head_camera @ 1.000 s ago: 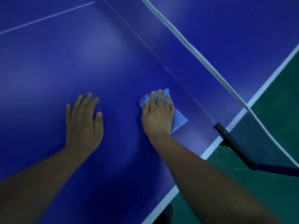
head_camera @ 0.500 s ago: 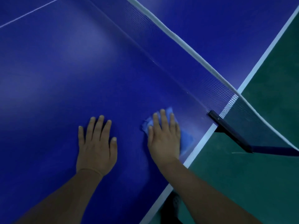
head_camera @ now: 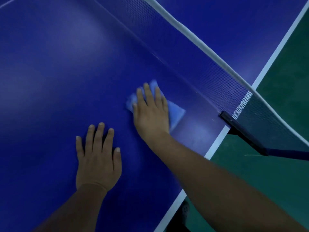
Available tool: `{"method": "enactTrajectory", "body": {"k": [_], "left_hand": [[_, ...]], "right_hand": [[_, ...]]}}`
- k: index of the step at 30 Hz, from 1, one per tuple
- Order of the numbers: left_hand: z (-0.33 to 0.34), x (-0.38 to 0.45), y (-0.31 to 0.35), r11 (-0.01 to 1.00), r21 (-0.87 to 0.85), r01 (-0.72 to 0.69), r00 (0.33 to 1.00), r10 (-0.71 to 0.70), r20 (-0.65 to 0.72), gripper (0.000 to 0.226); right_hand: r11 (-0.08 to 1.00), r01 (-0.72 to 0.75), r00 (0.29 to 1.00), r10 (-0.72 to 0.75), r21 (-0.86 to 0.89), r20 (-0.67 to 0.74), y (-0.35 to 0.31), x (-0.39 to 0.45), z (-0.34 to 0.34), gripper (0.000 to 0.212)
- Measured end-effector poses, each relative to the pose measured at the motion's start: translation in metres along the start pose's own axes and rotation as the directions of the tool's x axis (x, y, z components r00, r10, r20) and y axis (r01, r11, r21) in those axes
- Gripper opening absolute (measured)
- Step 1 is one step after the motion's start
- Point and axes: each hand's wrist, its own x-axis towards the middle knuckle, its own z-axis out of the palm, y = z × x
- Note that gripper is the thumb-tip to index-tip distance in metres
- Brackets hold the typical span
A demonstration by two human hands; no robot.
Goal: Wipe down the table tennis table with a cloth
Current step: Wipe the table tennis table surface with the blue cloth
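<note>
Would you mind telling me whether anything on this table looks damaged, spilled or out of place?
Nothing stands out. The right hand presses the blue cloth flat on the table near the net, and the left hand rests flat beside it. The net post sits clamped at the edge, and no spill or damage shows.

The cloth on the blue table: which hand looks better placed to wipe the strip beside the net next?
Right, probably. The right hand already presses the cloth flat, close to the net. The left hand rests bare on the table, farther away.
</note>
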Motion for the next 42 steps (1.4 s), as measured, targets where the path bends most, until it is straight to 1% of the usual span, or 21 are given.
{"method": "enactTrajectory", "body": {"k": [3,5,8,10,12,13,14,16,18,20,22,24,26,28,33,36,37,39,40,41,42], "left_hand": [[0.001,0.000,-0.001,1.000,0.000,0.002,1.000,-0.002,-0.005,0.061],[0.001,0.001,0.000,1.000,0.000,0.001,1.000,-0.001,0.001,0.061],[-0.001,0.001,0.000,1.000,-0.002,0.002,1.000,-0.002,0.011,0.062],[-0.001,0.002,0.001,1.000,-0.013,0.001,1.000,-0.001,0.016,0.063],[-0.002,0.002,0.001,1.000,-0.020,0.004,1.000,-0.004,0.020,0.063],[-0.002,0.002,0.001,1.000,-0.020,0.002,1.000,-0.002,0.020,0.063],[-0.002,0.001,0.001,1.000,-0.021,-0.001,1.000,0.001,0.021,0.063],[-0.001,0.001,0.001,1.000,-0.018,-0.003,1.000,0.004,0.019,0.063],[0.000,0.001,0.000,1.000,-0.006,0.000,1.000,0.001,0.012,0.063],[0.002,0.001,0.000,1.000,0.000,-0.003,1.000,0.003,-0.004,0.063],[0.002,0.001,0.001,1.000,-0.003,-0.002,1.000,0.002,0.000,0.063],[0.001,0.001,0.001,1.000,-0.009,0.001,1.000,-0.001,0.008,0.064],[0.000,0.000,0.002,1.000,-0.014,-0.002,1.000,0.003,0.006,0.065],[-0.001,0.000,0.002,1.000,-0.021,-0.001,1.000,0.001,0.007,0.065],[-0.002,0.000,0.002,1.000,-0.022,-0.005,1.000,0.005,-0.001,0.065],[-0.003,-0.002,0.003,1.000,-0.019,0.000,1.000,0.001,0.009,0.065],[-0.004,-0.002,0.003,1.000,-0.025,0.000,1.000,0.000,0.010,0.066],[-0.004,-0.003,0.003,0.999,-0.032,0.002,1.000,-0.002,0.005,0.066],[-0.004,-0.003,0.003,1.000,-0.031,0.002,1.000,-0.002,0.003,0.066],[-0.004,-0.003,0.003,0.999,-0.032,0.001,1.000,-0.001,0.003,0.066],[-0.003,-0.003,0.003,0.999,-0.036,0.002,1.000,-0.002,-0.002,0.066]], "right_hand": [[1.000,-0.015,1.000,0.015,0.013,0.014,-0.021,0.065,0.001,0.053],[0.997,-0.079,0.997,0.079,-0.025,-0.018,0.001,0.073,-0.005,0.052],[0.967,-0.248,0.966,0.243,-0.054,-0.091,0.068,0.015,-0.020,0.052],[0.936,-0.348,0.934,0.342,-0.051,-0.099,0.103,-0.038,-0.031,0.054],[0.912,-0.407,0.910,0.401,-0.044,-0.103,0.111,-0.062,-0.032,0.054],[0.907,-0.419,0.905,0.413,-0.040,-0.102,0.104,-0.059,-0.030,0.054],[0.913,-0.406,0.911,0.402,-0.033,-0.098,0.092,-0.049,-0.028,0.054],[0.956,-0.293,0.954,0.291,-0.020,-0.079,0.066,-0.016,-0.020,0.054],[0.980,-0.196,0.979,0.195,-0.018,-0.051,0.046,0.022,-0.015,0.053],[0.985,-0.168,0.985,0.167,-0.024,-0.037,0.047,0.048,-0.017,0.053],[0.983,-0.182,0.983,0.181,-0.032,-0.043,0.066,0.041,-0.020,0.052],[0.969,-0.243,0.967,0.239,-0.044,-0.083,0.092,0.003,-0.025,0.050],[0.939,-0.339,0.936,0.331,-0.055,-0.123,0.116,-0.046,-0.030,0.047],[0.924,-0.378,0.921,0.370,-0.051,-0.124,0.131,-0.077,-0.034,0.045],[0.940,-0.327,0.944,0.321,-0.095,-0.077,0.145,-0.080,-0.044,0.043],[0.946,-0.290,0.956,0.293,-0.145,0.000,0.168,-0.094,-0.050,0.044],[0.942,-0.304,0.952,0.308,-0.141,0.007,0.181,-0.108,-0.053,0.043],[0.918,-0.384,0.923,0.381,-0.097,-0.052,0.207,-0.144,-0.060,0.040],[0.899,-0.430,0.902,0.424,-0.088,-0.078,0.214,-0.162,-0.065,0.042],[0.890,-0.449,0.891,0.439,-0.078,-0.117,0.217,-0.177,-0.071,0.046],[0.901,-0.434,0.890,0.423,-0.029,-0.170,0.213,-0.181,-0.074,0.047]]}}
